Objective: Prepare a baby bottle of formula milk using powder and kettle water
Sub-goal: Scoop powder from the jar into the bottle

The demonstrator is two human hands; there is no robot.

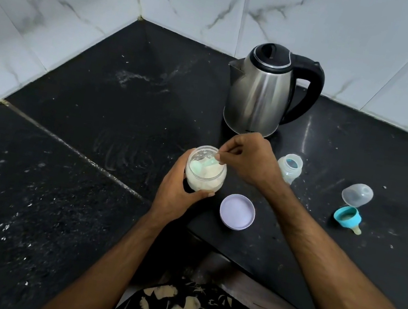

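My left hand [177, 190] grips the powder jar [205, 172] on the worktop [51, 209]; my right hand [248, 159] pinches the scoop [204, 166] inside it. Open bottle [289, 170] stands right, near the kettle [260, 90].

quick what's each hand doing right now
Left hand: fingers curled round the powder jar, holding it.
Right hand: pinching the handle of the green scoop, whose bowl sits inside the jar.
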